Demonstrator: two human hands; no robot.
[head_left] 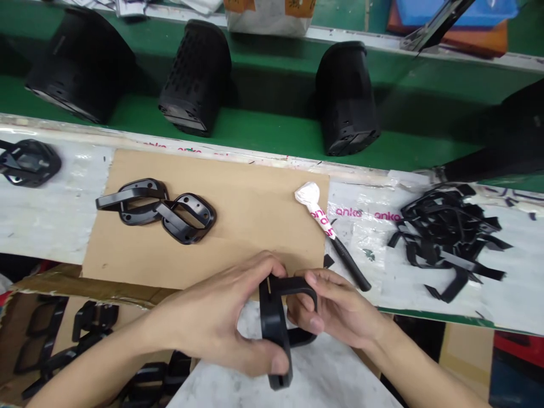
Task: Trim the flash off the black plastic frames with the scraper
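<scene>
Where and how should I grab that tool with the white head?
Probably by its slim black handle, coming from the near right, beside the right hand: that end points toward the wearer, while the bulky wrapped head lies farther away.

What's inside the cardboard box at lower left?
Black frame-shaped parts lie in the cardboard box. The left forearm covers part of the inside; what's there can't be seen.

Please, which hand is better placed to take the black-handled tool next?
Probably the right hand: it is nearer the tool. The left hand is farther away, and both hold the black frame.
</scene>
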